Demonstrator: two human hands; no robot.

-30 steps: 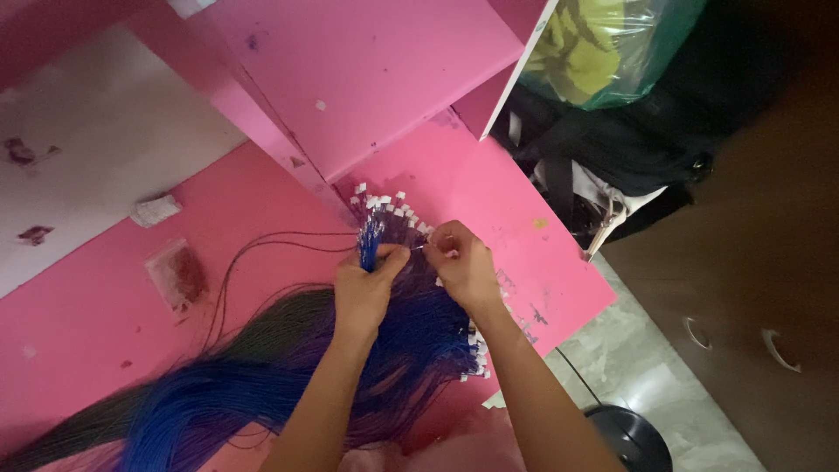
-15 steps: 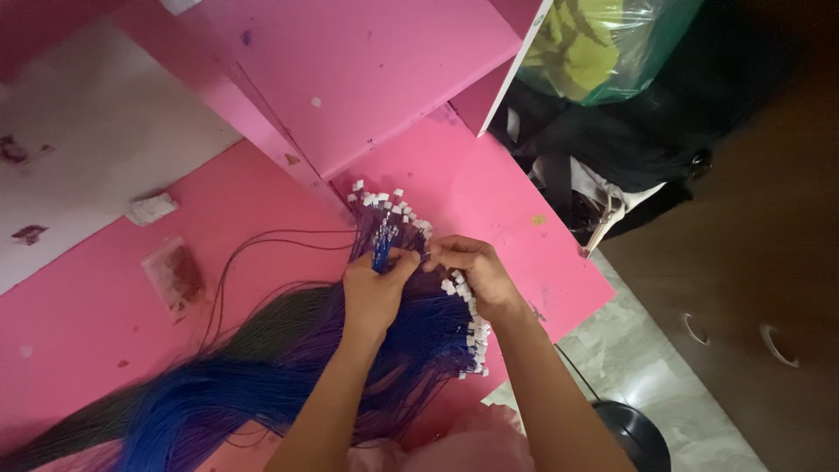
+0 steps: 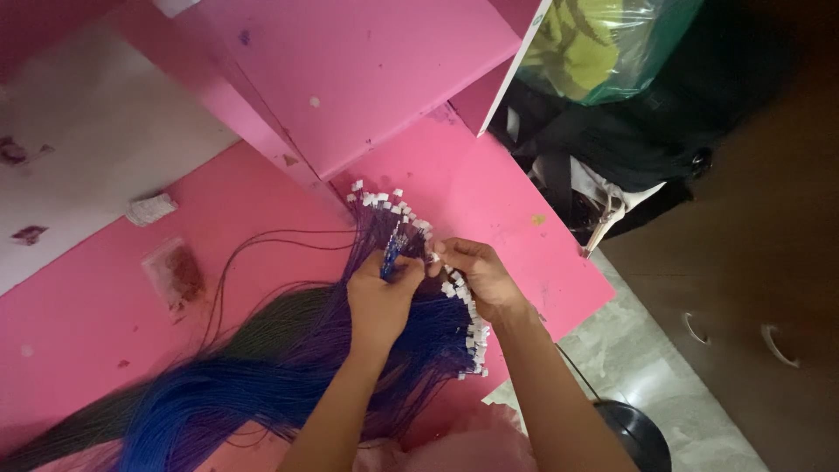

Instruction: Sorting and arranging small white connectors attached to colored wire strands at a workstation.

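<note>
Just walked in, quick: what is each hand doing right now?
Left hand: closed, pinching a few blue wires lifted from the wire bundle.
Right hand: fingers curled among the white connectors; its grip cannot be told.

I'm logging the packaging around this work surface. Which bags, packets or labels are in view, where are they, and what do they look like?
Clear plastic bag: top right, beyond the pink table's edge, bulging, yellow and green contents.
Small flat packet: left on the pink table, clear, reddish-brown contents.
Small white tag-like piece: upper left on the table, crumpled.
No signs or screens.
</note>
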